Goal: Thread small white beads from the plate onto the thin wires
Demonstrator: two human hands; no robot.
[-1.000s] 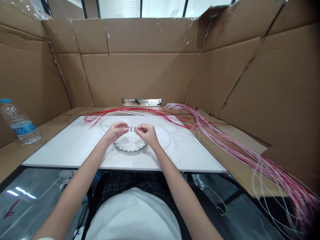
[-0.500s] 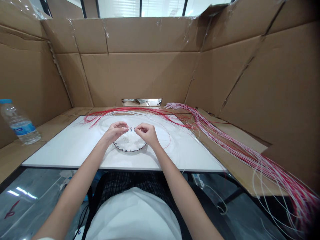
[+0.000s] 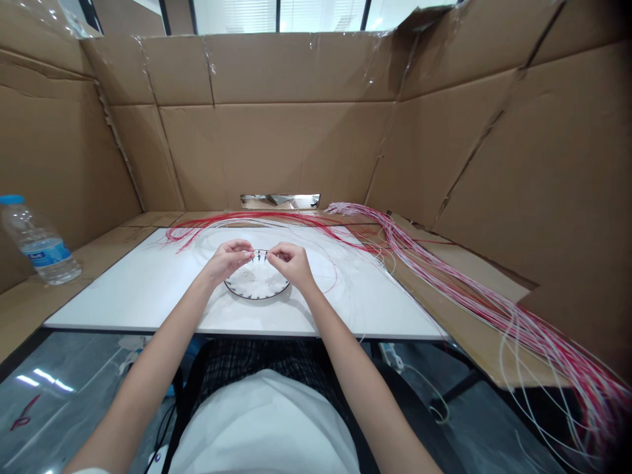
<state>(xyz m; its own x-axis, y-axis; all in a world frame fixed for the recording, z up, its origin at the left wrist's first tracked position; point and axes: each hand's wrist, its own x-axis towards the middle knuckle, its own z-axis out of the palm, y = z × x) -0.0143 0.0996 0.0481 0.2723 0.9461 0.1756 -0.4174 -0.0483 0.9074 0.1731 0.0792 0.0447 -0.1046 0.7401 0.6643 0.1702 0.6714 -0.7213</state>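
Observation:
A round white plate (image 3: 257, 297) with a dark, patterned rim stands on the white board, and a heap of tiny whitish pieces (image 3: 254, 283) lies in it. Above the plate's far side, my left hand (image 3: 230, 259) is closed in a pinch, thumb against fingertips. Facing it from the right, my right hand (image 3: 293, 263) pinches in the same way, its fingertips a short gap from the left ones. What either hand holds is too small to make out.
The white board (image 3: 133, 289) lies between cardboard walls (image 3: 296, 145). Red and white strands (image 3: 444, 276) run along its back and down the right side. A water bottle (image 3: 47, 253) stands at the left. A shiny strip (image 3: 280, 201) sits by the back wall.

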